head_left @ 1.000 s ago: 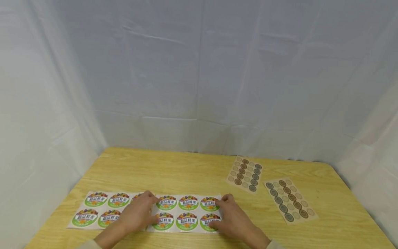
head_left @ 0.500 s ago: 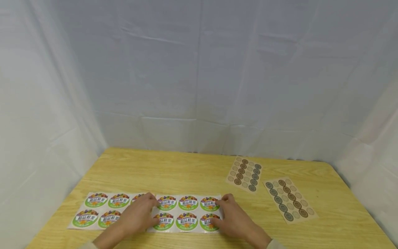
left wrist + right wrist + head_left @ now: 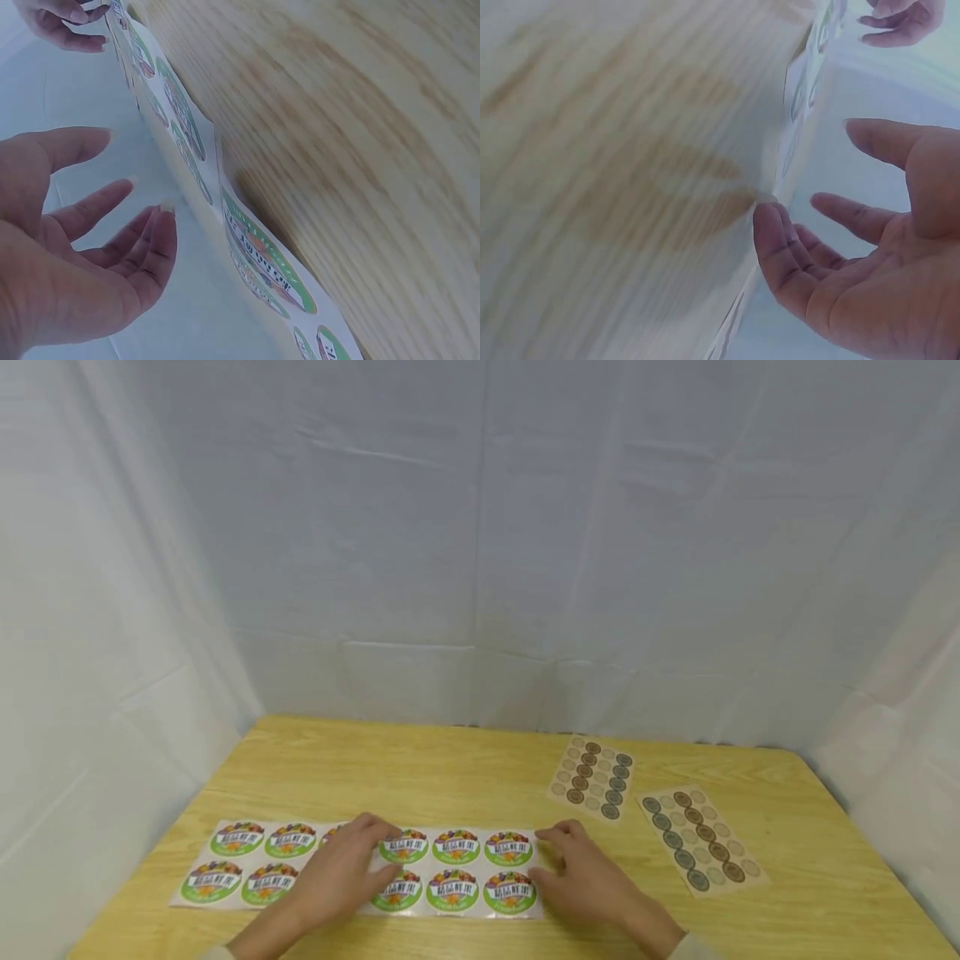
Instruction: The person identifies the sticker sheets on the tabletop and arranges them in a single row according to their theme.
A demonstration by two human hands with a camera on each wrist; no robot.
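Two white sheets of round fruit stickers lie flat, side by side, near the front of the table in the head view: a left sheet (image 3: pixel 243 864) and a right sheet (image 3: pixel 453 870). My left hand (image 3: pixel 337 872) is over the place where they meet and hides part of both. Its thumb and fingers are spread apart above the sheets in the left wrist view, with nothing between them. At the right sheet's right edge is my right hand (image 3: pixel 588 881), thumb and index finger parted. The right wrist view shows its lowest fingers (image 3: pixel 776 247) close to the tabletop, holding nothing.
Two tan sheets of small round stickers lie on the right: a back one (image 3: pixel 592 778) and a front one (image 3: pixel 702 842). The wooden table (image 3: pixel 405 768) is bordered by a white cloth (image 3: pixel 450 568) at the back and sides.
My right hand has drawn back slightly to the right, its fingertips leaving the right sheet's stickers. My left hand has moved a little right over the sheet's edge.
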